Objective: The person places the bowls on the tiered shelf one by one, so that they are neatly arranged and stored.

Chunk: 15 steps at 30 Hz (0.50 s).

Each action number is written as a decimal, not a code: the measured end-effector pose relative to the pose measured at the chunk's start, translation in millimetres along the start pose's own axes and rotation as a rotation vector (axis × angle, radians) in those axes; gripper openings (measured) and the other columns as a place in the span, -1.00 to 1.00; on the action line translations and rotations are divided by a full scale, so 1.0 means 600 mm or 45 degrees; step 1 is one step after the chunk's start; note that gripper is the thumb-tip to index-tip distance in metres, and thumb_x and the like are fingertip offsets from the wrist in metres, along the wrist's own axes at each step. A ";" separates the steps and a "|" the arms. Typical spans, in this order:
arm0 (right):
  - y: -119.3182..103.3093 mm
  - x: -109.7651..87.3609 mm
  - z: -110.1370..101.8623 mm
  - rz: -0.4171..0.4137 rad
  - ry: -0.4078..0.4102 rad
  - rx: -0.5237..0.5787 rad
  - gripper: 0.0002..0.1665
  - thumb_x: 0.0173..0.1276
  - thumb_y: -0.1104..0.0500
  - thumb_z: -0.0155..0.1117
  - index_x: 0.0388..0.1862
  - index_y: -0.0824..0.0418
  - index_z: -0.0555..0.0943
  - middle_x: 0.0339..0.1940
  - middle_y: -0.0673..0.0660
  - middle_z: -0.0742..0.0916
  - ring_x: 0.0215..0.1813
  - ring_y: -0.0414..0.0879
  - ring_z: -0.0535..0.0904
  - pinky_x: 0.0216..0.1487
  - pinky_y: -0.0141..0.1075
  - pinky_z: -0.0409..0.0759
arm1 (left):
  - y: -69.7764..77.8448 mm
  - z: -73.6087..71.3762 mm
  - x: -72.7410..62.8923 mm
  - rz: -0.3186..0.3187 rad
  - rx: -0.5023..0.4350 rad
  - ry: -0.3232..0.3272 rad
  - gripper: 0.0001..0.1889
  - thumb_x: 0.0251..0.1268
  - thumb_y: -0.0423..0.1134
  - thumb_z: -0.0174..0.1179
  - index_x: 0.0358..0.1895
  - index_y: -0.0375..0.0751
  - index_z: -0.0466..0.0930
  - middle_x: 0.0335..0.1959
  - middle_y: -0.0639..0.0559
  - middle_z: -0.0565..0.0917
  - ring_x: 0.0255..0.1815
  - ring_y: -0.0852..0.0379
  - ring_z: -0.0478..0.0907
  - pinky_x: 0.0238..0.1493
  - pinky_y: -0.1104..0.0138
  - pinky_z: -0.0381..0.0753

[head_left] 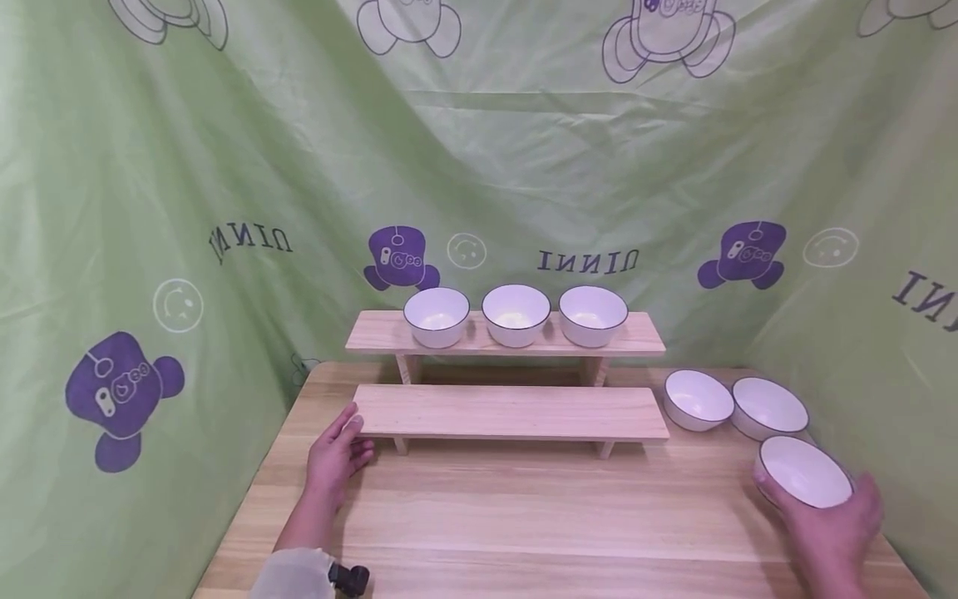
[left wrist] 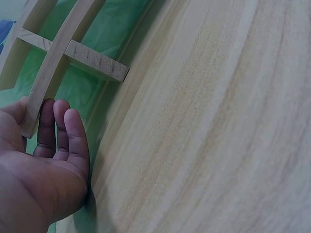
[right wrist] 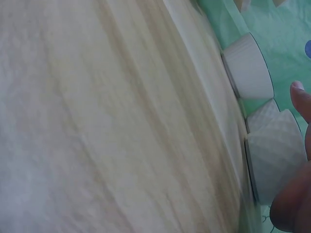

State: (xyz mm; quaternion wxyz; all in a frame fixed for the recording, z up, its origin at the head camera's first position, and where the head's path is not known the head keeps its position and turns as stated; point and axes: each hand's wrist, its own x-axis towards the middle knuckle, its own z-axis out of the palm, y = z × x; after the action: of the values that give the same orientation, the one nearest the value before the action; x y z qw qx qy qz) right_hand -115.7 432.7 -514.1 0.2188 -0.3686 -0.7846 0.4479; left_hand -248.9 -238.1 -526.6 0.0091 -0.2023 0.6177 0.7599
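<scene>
At the left end of the lower wooden shelf (head_left: 509,412), my left hand (head_left: 337,453) pinches the board, thumb above and fingers below. The left wrist view shows the same hand (left wrist: 48,160) with its fingers bent up behind the board end (left wrist: 41,97). On the right, my right hand (head_left: 834,520) spans the nearest white bowl (head_left: 804,472) from the front, with digits on both sides of it. In the right wrist view this bowl (right wrist: 274,155) has a faceted outer wall, and part of the hand (right wrist: 294,199) overlaps it.
Two more white dark-rimmed bowls, one (head_left: 698,401) beside the shelf and another (head_left: 768,408) to its right, stand behind the held one. Three bowls (head_left: 516,316) line the upper shelf (head_left: 377,331). Green printed cloth (head_left: 479,166) hangs around the wooden table (head_left: 524,524).
</scene>
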 end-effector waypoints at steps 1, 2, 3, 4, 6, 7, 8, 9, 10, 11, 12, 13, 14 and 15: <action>0.001 0.001 0.001 0.012 -0.013 0.010 0.62 0.03 -0.07 0.73 0.74 0.13 -0.27 0.69 0.34 -0.02 0.66 0.20 -0.11 0.71 -0.11 -0.16 | 0.000 0.000 0.001 0.001 -0.002 -0.001 -0.31 0.38 0.09 0.37 0.54 0.16 0.40 0.04 0.01 0.63 -0.24 0.14 0.69 -0.02 0.25 0.81; 0.001 0.001 0.002 0.020 -0.022 0.020 0.63 0.02 -0.07 0.74 0.74 0.12 -0.27 0.69 0.34 -0.01 0.66 0.20 -0.09 0.71 -0.09 -0.15 | 0.000 0.000 0.002 0.001 -0.006 0.001 -0.32 0.38 0.09 0.38 0.53 0.16 0.41 0.04 0.00 0.64 -0.24 0.14 0.69 -0.02 0.25 0.81; 0.002 0.002 0.003 0.028 -0.032 0.030 0.64 0.02 -0.06 0.75 0.74 0.09 -0.28 0.69 0.33 0.00 0.66 0.19 -0.08 0.71 -0.09 -0.15 | 0.001 0.000 0.002 0.004 -0.008 -0.001 -0.31 0.37 0.09 0.38 0.53 0.16 0.41 0.03 -0.01 0.64 -0.24 0.13 0.69 -0.02 0.25 0.81; 0.003 0.003 0.004 0.034 -0.039 0.047 0.64 0.01 -0.05 0.76 0.74 0.07 -0.27 0.69 0.32 0.02 0.65 0.18 -0.06 0.71 -0.08 -0.13 | 0.001 0.000 0.003 0.004 -0.010 -0.004 -0.31 0.37 0.10 0.39 0.53 0.16 0.41 0.03 -0.02 0.64 -0.23 0.13 0.69 -0.01 0.24 0.81; 0.005 0.006 0.007 0.057 -0.059 0.088 0.66 0.02 -0.04 0.77 0.74 0.00 -0.31 0.70 0.30 0.01 0.66 0.15 -0.05 0.71 -0.12 -0.14 | 0.001 0.001 0.003 0.005 -0.008 -0.010 -0.30 0.37 0.10 0.38 0.54 0.16 0.40 0.04 -0.03 0.64 -0.23 0.14 0.69 0.00 0.24 0.80; 0.005 0.007 0.008 0.071 -0.067 0.105 0.67 0.02 -0.03 0.77 0.74 -0.04 -0.33 0.70 0.28 0.01 0.66 0.12 -0.05 0.71 -0.13 -0.15 | 0.001 0.001 0.003 0.004 -0.011 -0.007 -0.31 0.36 0.09 0.39 0.53 0.16 0.41 0.04 -0.03 0.64 -0.23 0.13 0.69 0.00 0.24 0.80; 0.006 0.008 0.009 0.080 -0.072 0.117 0.67 0.02 -0.02 0.77 0.73 -0.05 -0.35 0.70 0.27 0.00 0.66 0.11 -0.05 0.71 -0.15 -0.15 | 0.001 0.001 0.003 0.003 -0.009 -0.007 -0.31 0.37 0.09 0.38 0.53 0.16 0.41 0.05 -0.02 0.63 -0.23 0.13 0.69 0.00 0.24 0.80; 0.008 0.009 0.011 0.091 -0.074 0.127 0.67 0.02 -0.02 0.77 0.73 -0.07 -0.35 0.70 0.26 0.00 0.66 0.09 -0.05 0.71 -0.18 -0.15 | 0.001 0.001 0.003 0.000 -0.009 -0.006 -0.31 0.37 0.09 0.38 0.53 0.16 0.41 0.05 -0.02 0.63 -0.24 0.13 0.69 -0.01 0.24 0.80; 0.009 0.010 0.013 0.098 -0.074 0.135 0.67 0.02 -0.01 0.77 0.73 -0.08 -0.35 0.70 0.26 0.02 0.65 0.09 -0.04 0.71 -0.19 -0.14 | 0.000 0.001 0.003 -0.001 -0.008 -0.006 -0.31 0.37 0.08 0.38 0.53 0.16 0.41 0.05 -0.02 0.63 -0.24 0.13 0.69 -0.01 0.25 0.80; 0.011 0.011 0.014 0.109 -0.074 0.137 0.68 0.03 -0.01 0.77 0.73 -0.09 -0.37 0.71 0.25 0.00 0.66 0.08 -0.05 0.70 -0.21 -0.16 | 0.000 0.001 0.002 -0.002 -0.008 -0.006 -0.31 0.38 0.08 0.38 0.53 0.16 0.41 0.04 -0.01 0.63 -0.24 0.13 0.68 -0.01 0.25 0.81; 0.012 0.012 0.015 0.113 -0.066 0.135 0.67 0.02 0.00 0.77 0.73 -0.09 -0.34 0.70 0.25 0.03 0.65 0.07 -0.02 0.70 -0.22 -0.13 | 0.000 0.001 0.002 -0.003 -0.010 -0.005 -0.32 0.38 0.07 0.38 0.53 0.15 0.41 0.03 0.00 0.63 -0.24 0.13 0.68 -0.02 0.25 0.81; 0.014 0.013 0.016 0.110 -0.058 0.133 0.65 0.02 0.00 0.77 0.73 -0.08 -0.32 0.69 0.27 0.05 0.63 0.09 0.00 0.70 -0.22 -0.11 | -0.001 0.001 0.002 -0.004 -0.013 -0.004 -0.32 0.38 0.07 0.38 0.53 0.15 0.41 0.01 0.01 0.64 -0.24 0.13 0.68 -0.03 0.25 0.81; 0.016 0.014 0.017 0.110 -0.047 0.132 0.63 0.02 0.01 0.77 0.73 -0.07 -0.29 0.67 0.27 0.08 0.62 0.08 0.03 0.69 -0.23 -0.08 | -0.001 0.001 0.002 -0.004 -0.014 -0.004 -0.32 0.39 0.07 0.38 0.53 0.14 0.41 -0.01 0.01 0.65 -0.25 0.12 0.68 -0.04 0.25 0.81; 0.017 0.015 0.018 0.111 -0.035 0.131 0.61 0.01 0.02 0.77 0.73 -0.07 -0.24 0.65 0.27 0.13 0.60 0.08 0.07 0.68 -0.25 -0.04 | -0.001 0.001 0.001 -0.003 -0.019 -0.002 -0.32 0.38 0.06 0.38 0.53 0.14 0.42 -0.04 0.01 0.66 -0.25 0.12 0.69 -0.05 0.25 0.81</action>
State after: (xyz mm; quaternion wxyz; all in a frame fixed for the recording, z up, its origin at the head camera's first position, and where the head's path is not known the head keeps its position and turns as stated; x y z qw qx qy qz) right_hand -124.7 437.3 -528.1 0.2069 -0.3843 -0.7468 0.5018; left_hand -249.5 -237.8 -527.6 0.0089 -0.2027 0.6116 0.7647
